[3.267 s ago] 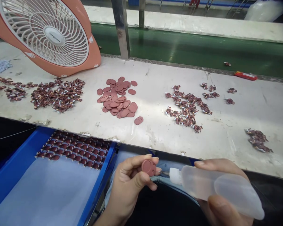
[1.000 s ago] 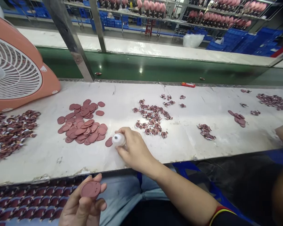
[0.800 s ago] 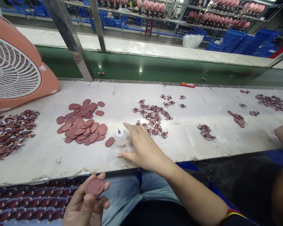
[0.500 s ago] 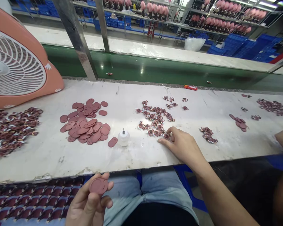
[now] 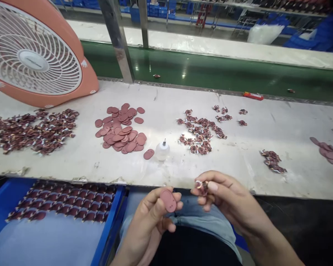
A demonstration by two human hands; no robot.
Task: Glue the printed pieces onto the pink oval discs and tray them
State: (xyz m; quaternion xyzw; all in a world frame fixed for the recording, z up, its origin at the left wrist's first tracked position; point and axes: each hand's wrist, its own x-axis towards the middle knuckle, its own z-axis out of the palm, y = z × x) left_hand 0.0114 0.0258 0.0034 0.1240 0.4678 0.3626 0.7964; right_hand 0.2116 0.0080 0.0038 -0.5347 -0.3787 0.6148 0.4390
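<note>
An orange plastic fan with a white grille stands far left of a small white plastic squeeze bottle on the pale counter. A heap of flat reddish-brown oval pieces lies just left of the bottle. In front of the bottle, past the counter's near edge, the left hand pinches one flat reddish-brown oval piece between thumb and fingers. To the bottle's front right, the right hand pinches a small dark-red trinket in its fingers, near the oval piece.

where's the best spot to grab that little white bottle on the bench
Take the bottle by its round body, coming from the near side. It stands upright with a thin needle tip pointing up, so a top grip looks awkward, and a loose disc lies close on its left.
</note>
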